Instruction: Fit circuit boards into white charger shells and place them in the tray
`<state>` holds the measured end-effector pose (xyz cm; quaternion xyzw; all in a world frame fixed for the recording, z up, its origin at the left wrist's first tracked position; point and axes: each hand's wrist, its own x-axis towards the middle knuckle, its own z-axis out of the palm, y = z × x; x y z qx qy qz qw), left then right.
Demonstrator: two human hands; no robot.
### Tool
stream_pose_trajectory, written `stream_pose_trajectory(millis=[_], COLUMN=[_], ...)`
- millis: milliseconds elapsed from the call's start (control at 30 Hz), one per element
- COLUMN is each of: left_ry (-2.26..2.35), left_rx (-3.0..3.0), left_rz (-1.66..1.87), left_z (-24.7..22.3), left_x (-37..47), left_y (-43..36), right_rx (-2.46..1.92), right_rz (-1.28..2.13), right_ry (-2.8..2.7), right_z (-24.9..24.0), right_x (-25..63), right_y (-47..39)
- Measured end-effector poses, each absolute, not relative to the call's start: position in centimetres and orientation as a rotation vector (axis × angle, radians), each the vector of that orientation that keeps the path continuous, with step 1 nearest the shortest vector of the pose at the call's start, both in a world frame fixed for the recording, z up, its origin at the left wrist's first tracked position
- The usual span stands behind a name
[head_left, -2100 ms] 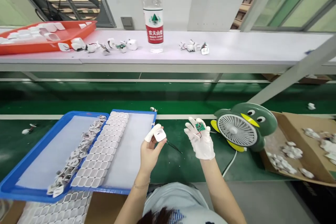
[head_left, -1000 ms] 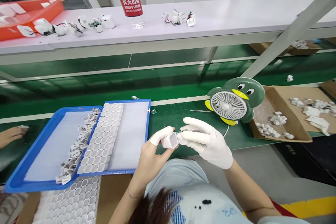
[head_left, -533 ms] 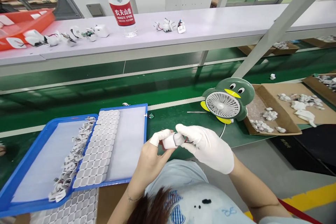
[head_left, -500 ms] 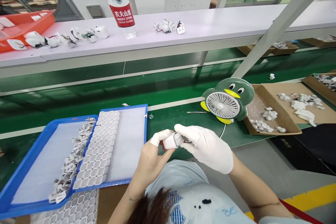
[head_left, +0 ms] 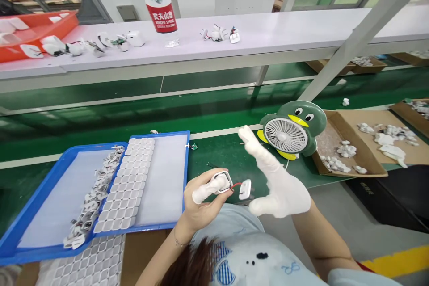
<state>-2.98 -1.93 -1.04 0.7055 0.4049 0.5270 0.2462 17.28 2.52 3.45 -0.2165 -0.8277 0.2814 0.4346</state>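
My left hand (head_left: 197,201), with a white cover on its thumb, grips a small white plastic charger housing (head_left: 228,178). The covered thumb presses at the housing's opening, hiding what is inside. A white end cap (head_left: 245,189) hangs beside it on red and dark wires. Apart from the housing, my right hand (head_left: 279,183), in a white glove, is spread with thumb and fingers wide, and nothing shows in it. Its fingertips are near a thin strip lying on the green bench (head_left: 214,149), mostly hidden now.
A blue tray (head_left: 186,174) of white housings adjoins another blue tray (head_left: 33,214) with wired parts. On the right are a penguin-shaped fan (head_left: 284,134) and a cardboard box (head_left: 365,170) with white pieces. A water bottle (head_left: 161,9) stands on the shelf (head_left: 268,31).
My right hand has let go of the part and moved up and right, opening wide. The housing has turned in my left hand, and the end cap now dangles from its wires.
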Motion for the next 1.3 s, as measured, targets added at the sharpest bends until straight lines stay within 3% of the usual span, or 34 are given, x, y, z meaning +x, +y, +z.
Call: stream_pose_trajectory(millis=[133, 300, 533, 867, 1067, 1300], left_ry=[1.004, 0.909, 0.946, 0.993, 0.962, 1.018], left_rx=[1.723, 1.551, 1.395, 0.319, 0.142, 0.131], left_rz=[1.526, 1.696, 1.598, 1.400, 1.496, 1.573], left_z=[-1.4, -1.8, -1.4, -1.2, -2.2, -3.5], left_x=[-2.3, -1.3, -0.4, 1.1, -1.2, -3.7], left_y=[-2.0, -1.8, -2.2, 0.0, -0.1, -1.8], right_rx=[-0.586, -0.497, -0.408, -0.833, -0.934, -0.830], right_rz=[0.855, 0.552, 0.242, 0.745, 1.038, 0.875], right_ry=[-1.859, -1.941, -2.028, -1.961, -1.931, -2.005], right_z=[1.6, 0.4, 1.0, -4.2, -7.3, -7.4], right_x=[18.0, 15.7, 15.2, 14.6, 14.0, 9.5], right_y=[1.8, 1.9, 2.2, 2.2, 1.1, 0.1])
